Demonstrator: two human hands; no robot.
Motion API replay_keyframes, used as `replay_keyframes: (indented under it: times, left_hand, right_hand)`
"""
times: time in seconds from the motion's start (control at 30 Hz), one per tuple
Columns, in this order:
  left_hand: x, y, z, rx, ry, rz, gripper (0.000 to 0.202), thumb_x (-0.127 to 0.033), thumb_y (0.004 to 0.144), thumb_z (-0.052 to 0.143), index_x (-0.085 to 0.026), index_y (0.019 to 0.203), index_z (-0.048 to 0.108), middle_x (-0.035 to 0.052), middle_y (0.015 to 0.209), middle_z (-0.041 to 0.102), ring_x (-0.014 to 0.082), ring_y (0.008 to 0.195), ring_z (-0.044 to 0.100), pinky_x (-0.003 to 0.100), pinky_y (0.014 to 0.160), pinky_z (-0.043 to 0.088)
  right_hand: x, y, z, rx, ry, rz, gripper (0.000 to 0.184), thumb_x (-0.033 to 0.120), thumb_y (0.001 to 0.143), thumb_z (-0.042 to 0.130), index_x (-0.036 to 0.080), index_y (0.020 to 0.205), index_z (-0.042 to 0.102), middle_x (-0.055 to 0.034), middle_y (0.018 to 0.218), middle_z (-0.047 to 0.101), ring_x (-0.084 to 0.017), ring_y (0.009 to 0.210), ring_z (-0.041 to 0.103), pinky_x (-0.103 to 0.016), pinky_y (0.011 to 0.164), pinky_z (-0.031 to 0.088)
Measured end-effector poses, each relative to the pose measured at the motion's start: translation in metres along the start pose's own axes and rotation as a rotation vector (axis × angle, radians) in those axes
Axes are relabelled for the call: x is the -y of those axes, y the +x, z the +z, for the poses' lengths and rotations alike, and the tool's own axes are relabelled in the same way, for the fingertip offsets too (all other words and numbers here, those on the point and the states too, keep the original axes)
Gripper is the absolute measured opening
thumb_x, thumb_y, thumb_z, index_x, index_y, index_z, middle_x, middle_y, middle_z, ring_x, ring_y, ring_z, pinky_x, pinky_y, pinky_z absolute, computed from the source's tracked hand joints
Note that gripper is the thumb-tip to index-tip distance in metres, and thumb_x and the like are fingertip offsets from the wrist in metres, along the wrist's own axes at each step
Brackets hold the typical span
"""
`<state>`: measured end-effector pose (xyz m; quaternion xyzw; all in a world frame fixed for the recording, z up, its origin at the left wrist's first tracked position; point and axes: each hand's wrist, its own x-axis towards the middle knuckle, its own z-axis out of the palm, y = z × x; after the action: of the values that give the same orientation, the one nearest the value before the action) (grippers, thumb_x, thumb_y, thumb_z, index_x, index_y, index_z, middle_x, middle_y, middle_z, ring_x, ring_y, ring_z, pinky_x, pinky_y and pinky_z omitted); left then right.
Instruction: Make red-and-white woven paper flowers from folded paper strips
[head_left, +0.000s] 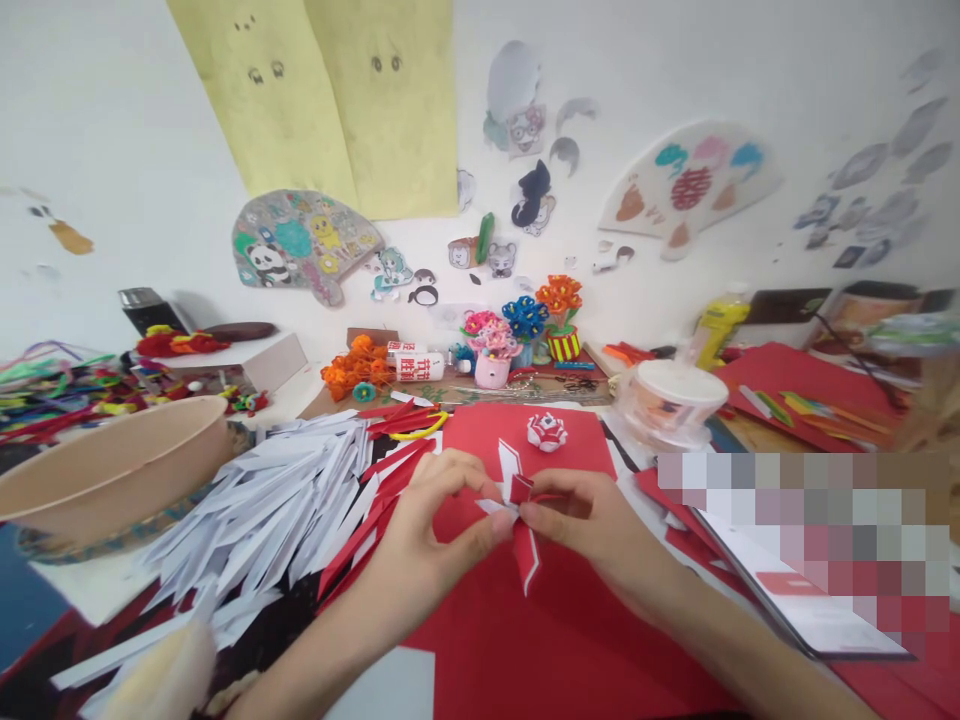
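Between my two hands is a piece of folded red and white paper strips [527, 560], with one pointed white strip rising at the top and a red one hanging down. My left hand [457, 510] pinches its left side between thumb and fingers. On the right side, my right hand [574, 510] grips the folds near the centre with thumb and forefinger. The exact folds under my fingertips are hidden. Just beyond, a round red and white folded paper ball [547, 432] rests on the red paper sheet [495, 640].
At left lie a heap of white paper strips [262, 490], red strips [382, 510] and a beige basin [112, 455]. To the right are a lidded white tub [671, 395] and a partly blurred tablet [795, 590]. Craft flowers [525, 315] stand along the wall.
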<state>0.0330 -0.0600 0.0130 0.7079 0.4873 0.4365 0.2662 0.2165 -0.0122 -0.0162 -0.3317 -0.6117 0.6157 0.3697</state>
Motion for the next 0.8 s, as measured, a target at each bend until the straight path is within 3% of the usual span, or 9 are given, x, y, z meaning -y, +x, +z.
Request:
replay_keyframes:
  times: [0.17, 0.37, 0.53, 0.8]
  left_hand:
    - [0.0001, -0.0031, 0.0079, -0.066, 0.154, 0.058, 0.01, -0.029, 0.083, 0.064, -0.023, 0.078, 0.059, 0.0011, 0.088, 0.061, 0.0196, 0.089, 0.052, 0.034, 0.082, 0.037]
    - [0.0005, -0.0034, 0.0066, -0.082, 0.228, 0.072, 0.008, -0.025, 0.086, 0.06, -0.022, 0.079, 0.057, -0.0006, 0.083, 0.064, 0.0183, 0.083, 0.053, 0.034, 0.08, 0.036]
    - [0.0001, -0.0042, 0.0065, -0.088, 0.319, 0.082, 0.006, -0.025, 0.087, 0.059, -0.024, 0.081, 0.06, -0.0008, 0.082, 0.064, 0.0192, 0.082, 0.052, 0.035, 0.078, 0.034]
    - [0.0041, -0.0058, 0.0111, -0.076, 0.334, 0.032, 0.007, -0.025, 0.089, 0.054, -0.025, 0.083, 0.059, 0.0022, 0.092, 0.06, 0.0219, 0.091, 0.049, 0.036, 0.08, 0.035]
  right_hand:
    - [0.0007, 0.0005, -0.0007, -0.054, -0.094, -0.003, 0.034, 0.048, 0.071, 0.075, 0.016, 0.079, 0.067, -0.0016, 0.072, 0.064, -0.015, 0.065, 0.058, -0.026, 0.061, 0.046]
    - [0.0033, -0.0017, -0.0001, -0.002, 0.014, 0.057, 0.035, 0.042, 0.067, 0.08, 0.017, 0.089, 0.069, -0.0039, 0.086, 0.071, -0.018, 0.081, 0.065, -0.029, 0.073, 0.051]
    - [0.0031, -0.0018, 0.0008, 0.003, -0.009, 0.075, 0.036, 0.035, 0.063, 0.082, 0.016, 0.09, 0.068, -0.0007, 0.073, 0.068, -0.016, 0.07, 0.064, -0.028, 0.069, 0.052]
    - [0.0022, -0.0005, 0.0028, 0.003, -0.042, 0.013, 0.03, 0.03, 0.063, 0.082, 0.017, 0.084, 0.065, 0.0027, 0.069, 0.064, -0.014, 0.066, 0.063, -0.027, 0.068, 0.053]
